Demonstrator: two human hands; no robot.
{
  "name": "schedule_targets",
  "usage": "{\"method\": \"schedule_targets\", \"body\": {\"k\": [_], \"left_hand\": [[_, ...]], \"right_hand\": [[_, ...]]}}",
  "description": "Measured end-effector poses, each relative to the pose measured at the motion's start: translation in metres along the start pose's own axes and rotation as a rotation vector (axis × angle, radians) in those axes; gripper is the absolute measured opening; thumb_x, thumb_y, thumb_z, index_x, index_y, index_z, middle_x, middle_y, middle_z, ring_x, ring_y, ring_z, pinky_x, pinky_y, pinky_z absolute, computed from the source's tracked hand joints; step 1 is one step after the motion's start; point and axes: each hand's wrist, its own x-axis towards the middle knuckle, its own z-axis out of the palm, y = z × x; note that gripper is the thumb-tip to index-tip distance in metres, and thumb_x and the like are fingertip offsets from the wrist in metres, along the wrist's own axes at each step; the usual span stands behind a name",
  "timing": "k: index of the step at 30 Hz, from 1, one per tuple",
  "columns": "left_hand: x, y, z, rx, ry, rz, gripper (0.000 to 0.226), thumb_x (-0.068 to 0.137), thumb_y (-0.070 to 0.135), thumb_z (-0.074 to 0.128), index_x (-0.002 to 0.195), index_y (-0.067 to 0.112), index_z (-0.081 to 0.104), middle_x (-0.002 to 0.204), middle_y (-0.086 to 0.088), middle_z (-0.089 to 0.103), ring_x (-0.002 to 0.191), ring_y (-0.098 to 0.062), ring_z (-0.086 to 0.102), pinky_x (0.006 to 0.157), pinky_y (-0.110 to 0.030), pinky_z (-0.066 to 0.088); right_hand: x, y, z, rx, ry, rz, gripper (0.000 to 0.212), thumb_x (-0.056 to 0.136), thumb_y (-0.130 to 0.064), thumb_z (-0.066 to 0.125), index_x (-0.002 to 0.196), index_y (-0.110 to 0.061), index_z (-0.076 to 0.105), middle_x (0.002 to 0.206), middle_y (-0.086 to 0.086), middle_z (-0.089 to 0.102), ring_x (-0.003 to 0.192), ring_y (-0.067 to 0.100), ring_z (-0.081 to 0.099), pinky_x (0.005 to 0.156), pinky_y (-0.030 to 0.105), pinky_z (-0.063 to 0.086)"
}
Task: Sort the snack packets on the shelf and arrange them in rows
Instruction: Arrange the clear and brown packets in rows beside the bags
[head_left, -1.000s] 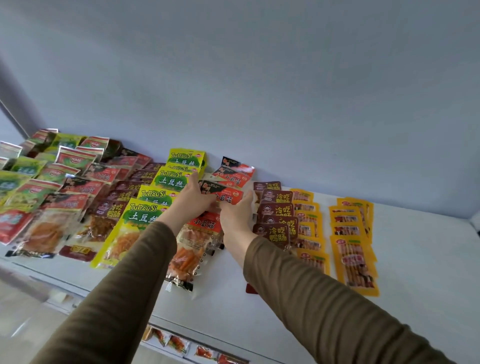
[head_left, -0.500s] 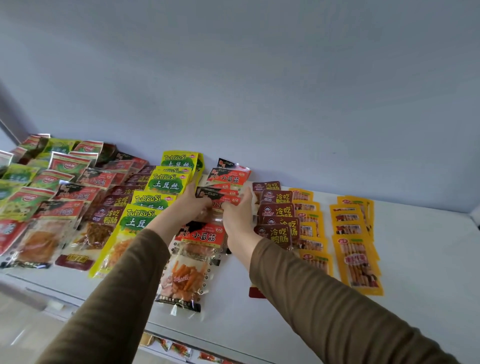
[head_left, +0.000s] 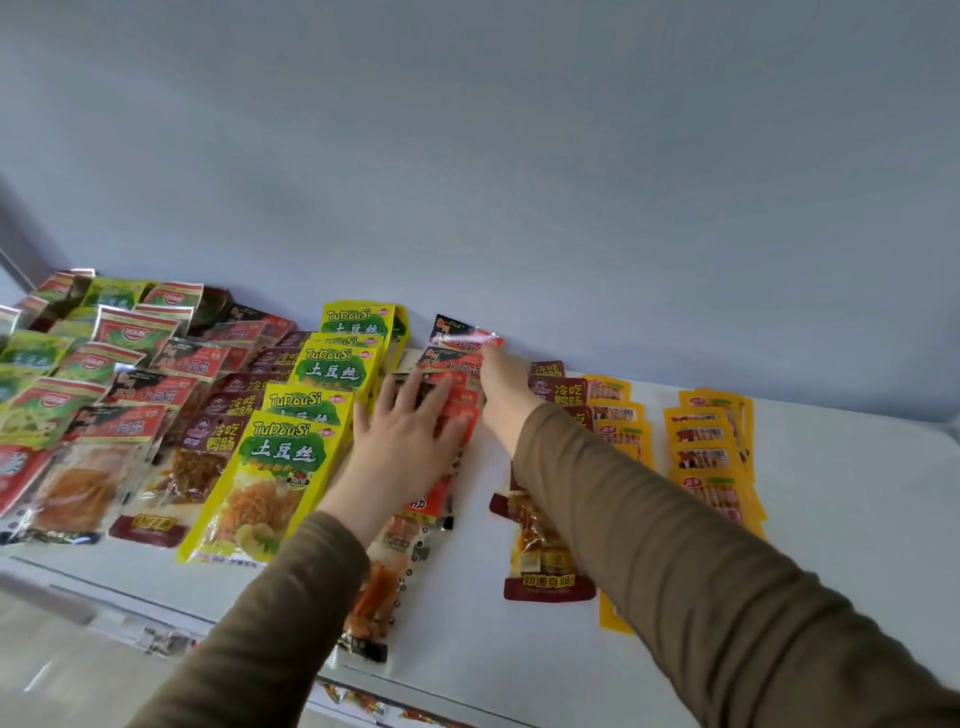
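Snack packets lie in rows running from the wall to the front of a white shelf (head_left: 841, 530). My left hand (head_left: 402, 434) presses flat, fingers spread, on the middle row of red-and-black packets (head_left: 376, 587). My right hand (head_left: 501, 387) reaches past it, and its straight fingertips touch the rearmost red-and-black packet (head_left: 460, 331) by the wall. Yellow TuDouSi packets (head_left: 283, 457) form the row just left of my left hand. My right forearm partly covers a row of maroon packets (head_left: 548, 551).
Further left are maroon packets (head_left: 208, 447), red-and-black ones (head_left: 119, 431) and green-and-red ones (head_left: 41, 405). Two rows of orange sausage packets (head_left: 706, 447) lie to the right, with bare shelf beyond. More packets (head_left: 363, 701) show on a lower shelf.
Both hands let go of the red-and-black packet they held together. The left hand now lies flat on the row, and the right hand has reached further back to the wall.
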Motion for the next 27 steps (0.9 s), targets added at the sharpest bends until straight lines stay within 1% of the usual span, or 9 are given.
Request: {"method": "schedule_targets", "body": {"k": [3,7,10,12,15,19,21,24,27], "left_hand": [[-0.010,-0.003,0.023,0.032,-0.024,-0.029,0.069,0.099,0.073,0.015,0.162,0.046,0.005,0.173,0.000,0.005,0.159,-0.026,-0.004,0.124,-0.061,-0.003],[-0.006,-0.011,0.031,-0.010,0.070,-0.029,0.072,0.097,0.074,0.020,0.162,0.043,0.013,0.172,0.000,0.015,0.159,-0.024,0.005,0.127,-0.056,0.007],[0.003,-0.011,0.029,0.008,0.079,-0.049,0.073,0.098,0.075,0.020,0.162,0.040,0.015,0.172,0.000,0.013,0.159,-0.023,0.003,0.128,-0.055,0.004],[0.005,-0.010,0.026,0.002,0.108,-0.060,0.070,0.100,0.072,0.023,0.162,0.038,0.020,0.172,-0.001,0.016,0.159,-0.023,0.003,0.127,-0.054,0.001],[-0.002,-0.011,0.015,-0.138,0.239,-0.057,0.061,0.103,0.061,0.025,0.158,0.035,0.034,0.169,0.001,0.026,0.159,-0.021,0.008,0.127,-0.053,0.001],[-0.023,-0.027,-0.002,-0.245,0.339,0.021,0.065,0.097,0.056,0.028,0.158,0.033,0.034,0.169,-0.001,0.026,0.158,-0.022,0.012,0.128,-0.052,0.008],[-0.037,-0.036,-0.002,-0.137,0.289,0.086,0.066,0.098,0.064,0.026,0.160,0.041,0.024,0.172,0.002,0.012,0.159,-0.023,0.002,0.128,-0.052,0.002],[-0.054,-0.036,0.011,-0.005,0.130,0.129,0.065,0.099,0.072,0.026,0.157,0.058,0.001,0.170,0.009,-0.014,0.156,-0.021,-0.023,0.124,-0.058,-0.010],[-0.059,-0.031,0.023,0.053,0.021,0.114,0.064,0.100,0.070,0.028,0.155,0.060,-0.004,0.171,0.007,-0.018,0.154,-0.021,-0.029,0.125,-0.059,-0.008]], "right_hand": [[0.012,-0.005,0.006,-0.089,-0.108,0.029,0.009,0.102,-0.014,0.054,0.109,-0.011,0.057,0.091,0.011,0.063,0.066,0.021,0.060,0.056,0.028,0.049],[0.022,-0.003,0.017,-0.231,-0.146,-0.077,0.025,0.102,-0.011,0.057,0.127,-0.009,0.057,0.115,0.013,0.062,0.107,0.029,0.062,0.086,0.040,0.052],[0.022,-0.011,0.023,-0.322,-0.174,-0.205,0.041,0.104,-0.025,0.056,0.144,-0.015,0.050,0.119,0.006,0.063,0.096,0.020,0.058,0.072,0.030,0.047],[0.028,-0.014,0.024,-0.353,-0.186,-0.207,0.035,0.104,-0.025,0.055,0.136,-0.014,0.054,0.120,0.008,0.065,0.092,0.022,0.063,0.073,0.034,0.052],[0.035,-0.015,0.018,-0.277,-0.243,-0.117,0.025,0.098,-0.028,0.066,0.116,-0.012,0.062,0.123,0.010,0.068,0.112,0.030,0.064,0.094,0.045,0.054],[0.041,-0.009,0.001,-0.324,-0.303,-0.030,0.046,0.088,-0.041,0.076,0.124,-0.016,0.061,0.141,0.010,0.058,0.133,0.030,0.051,0.117,0.053,0.035],[0.043,-0.003,-0.004,-0.326,-0.286,-0.044,0.052,0.083,-0.040,0.081,0.123,-0.015,0.060,0.141,0.010,0.058,0.134,0.030,0.050,0.117,0.054,0.032],[0.041,0.007,-0.002,-0.343,-0.255,-0.111,0.095,0.077,-0.038,0.087,0.148,-0.006,0.032,0.145,0.009,0.052,0.132,0.029,0.051,0.114,0.051,0.038],[0.039,0.012,0.007,-0.335,-0.233,-0.159,0.076,0.082,-0.024,0.084,0.139,-0.004,0.038,0.130,0.014,0.063,0.113,0.032,0.066,0.096,0.050,0.055]]}}
